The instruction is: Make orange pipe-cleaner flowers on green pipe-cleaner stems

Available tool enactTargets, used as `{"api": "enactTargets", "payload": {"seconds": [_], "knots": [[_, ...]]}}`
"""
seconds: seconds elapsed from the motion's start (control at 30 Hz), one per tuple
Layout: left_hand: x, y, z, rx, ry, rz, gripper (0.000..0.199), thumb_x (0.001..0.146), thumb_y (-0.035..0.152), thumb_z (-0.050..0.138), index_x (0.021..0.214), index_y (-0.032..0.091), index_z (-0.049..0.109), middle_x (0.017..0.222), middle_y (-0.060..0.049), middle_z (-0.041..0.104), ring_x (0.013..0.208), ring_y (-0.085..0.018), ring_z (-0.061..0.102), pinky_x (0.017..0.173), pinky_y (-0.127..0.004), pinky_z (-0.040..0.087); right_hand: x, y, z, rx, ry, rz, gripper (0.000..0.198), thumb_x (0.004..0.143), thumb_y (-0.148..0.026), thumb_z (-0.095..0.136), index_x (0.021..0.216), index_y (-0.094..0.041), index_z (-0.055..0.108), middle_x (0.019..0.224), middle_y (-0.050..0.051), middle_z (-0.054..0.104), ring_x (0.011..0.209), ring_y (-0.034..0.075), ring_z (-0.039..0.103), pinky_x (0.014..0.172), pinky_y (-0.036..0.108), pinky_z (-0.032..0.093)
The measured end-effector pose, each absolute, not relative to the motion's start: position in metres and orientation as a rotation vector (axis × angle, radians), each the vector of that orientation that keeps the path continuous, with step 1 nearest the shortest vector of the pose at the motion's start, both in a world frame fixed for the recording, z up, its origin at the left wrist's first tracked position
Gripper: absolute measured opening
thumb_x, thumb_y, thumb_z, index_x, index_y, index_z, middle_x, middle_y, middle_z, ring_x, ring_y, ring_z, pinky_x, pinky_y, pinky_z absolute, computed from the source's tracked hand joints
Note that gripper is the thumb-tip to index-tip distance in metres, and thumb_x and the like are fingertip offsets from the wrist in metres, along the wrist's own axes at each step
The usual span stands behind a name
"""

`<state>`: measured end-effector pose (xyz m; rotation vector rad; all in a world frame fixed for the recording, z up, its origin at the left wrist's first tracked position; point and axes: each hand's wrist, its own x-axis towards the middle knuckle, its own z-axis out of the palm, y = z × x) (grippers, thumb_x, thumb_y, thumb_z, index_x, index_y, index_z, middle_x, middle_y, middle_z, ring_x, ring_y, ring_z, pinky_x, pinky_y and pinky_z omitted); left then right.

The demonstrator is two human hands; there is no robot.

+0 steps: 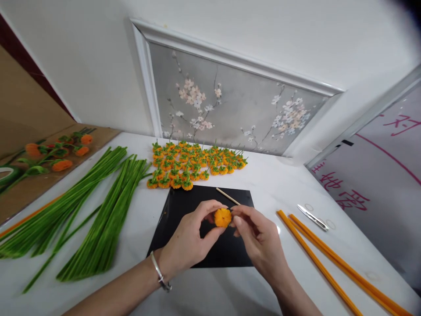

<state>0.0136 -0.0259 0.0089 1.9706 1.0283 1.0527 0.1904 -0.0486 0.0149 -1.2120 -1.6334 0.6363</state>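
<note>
Above a black mat [204, 245], a small orange chenille flower [222, 217] is held between my two hands, its petals facing me. My left hand [194, 232] grips it from the left, thumb below and fingers above. From the right, my right hand [258, 237] pinches at the flower's edge with thumb and forefinger; the exact contact is partly hidden by the fingers. A thin wooden stick [227, 196] lies on the mat just beyond my right hand. A silver bracelet [160, 274] circles my left wrist.
Rows of orange flowers with green bases [187, 164] stand behind the mat. Green chenille stems [105, 228] lie left, orange chenille stems [329, 259] right, near metal snips [312, 217]. Finished flowers [62, 151] rest on cardboard at far left. A whiteboard [378, 175] leans at right.
</note>
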Motion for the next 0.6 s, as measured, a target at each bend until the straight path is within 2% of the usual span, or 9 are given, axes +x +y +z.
{"api": "enactTargets", "payload": {"seconds": [0.1, 0.23, 0.4, 0.6], "knots": [[0.0144, -0.0255, 0.0084, 2.028, 1.033, 1.032, 0.041, 0.080, 0.009, 0.059, 0.118, 0.024, 0.051, 0.108, -0.003, 0.066, 0.090, -0.015, 0.065, 0.083, -0.028, 0.054, 0.1861, -0.0496, 0.0134, -1.219, -1.696, 0.537, 0.017, 0.090, -0.019, 0.049, 0.101, -0.019, 0.063, 0.090, 0.004, 0.069, 0.070, 0.014, 0.067, 0.065, 0.024, 0.057], [0.0149, -0.0242, 0.0039, 2.118, 0.996, 1.111, 0.036, 0.082, 0.007, 0.058, 0.115, 0.021, 0.055, 0.114, -0.005, 0.063, 0.102, -0.016, 0.061, 0.092, -0.028, 0.051, 0.1829, -0.0507, 0.0148, -1.209, -1.819, 0.284, 0.021, 0.090, -0.015, 0.047, 0.103, -0.018, 0.063, 0.092, 0.006, 0.071, 0.083, 0.017, 0.068, 0.075, 0.026, 0.056], [0.0153, -0.0245, 0.0024, 2.220, 0.915, 1.154, 0.034, 0.083, 0.004, 0.056, 0.113, 0.019, 0.057, 0.114, -0.007, 0.063, 0.105, -0.016, 0.060, 0.095, -0.028, 0.049, 0.1806, -0.0512, 0.0117, -1.238, -1.824, 0.213, 0.023, 0.089, -0.015, 0.048, 0.106, -0.016, 0.063, 0.093, 0.008, 0.072, 0.080, 0.017, 0.069, 0.070, 0.024, 0.057], [0.0169, -0.0242, 0.0023, 2.227, 0.901, 1.199, 0.030, 0.083, 0.004, 0.058, 0.109, 0.017, 0.060, 0.111, -0.007, 0.064, 0.101, -0.015, 0.062, 0.092, -0.025, 0.051, 0.1799, -0.0522, 0.0078, -1.270, -1.782, 0.369, 0.023, 0.089, -0.016, 0.045, 0.104, -0.014, 0.063, 0.083, 0.006, 0.072, 0.068, 0.015, 0.070, 0.063, 0.022, 0.057]]}}
